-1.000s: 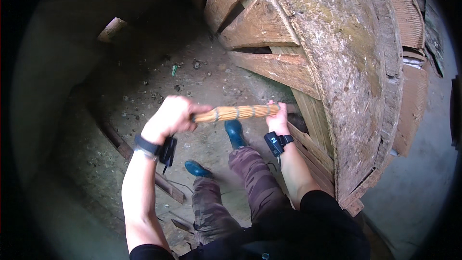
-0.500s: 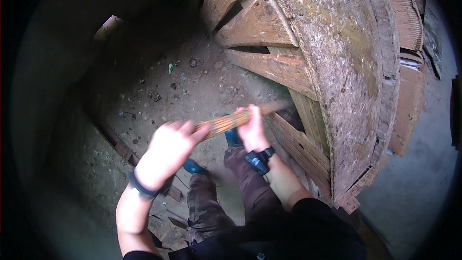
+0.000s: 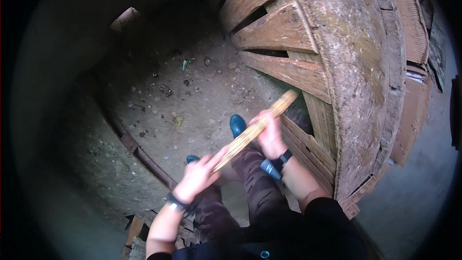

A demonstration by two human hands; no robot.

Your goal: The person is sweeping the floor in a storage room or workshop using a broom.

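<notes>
Aslant, stick bundle in left hand, right hand

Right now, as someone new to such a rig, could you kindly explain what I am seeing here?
There is no robot: these are a person's own bare hands. A wide fisheye camera worn on the head looks down, so straight edges bend. The left hand and right hand hold a slim tan bundle, slightly blurred, slanting up to the right. Below, the floor carries small debris and a green scrap. A large wooden structure stands at the right.
</notes>
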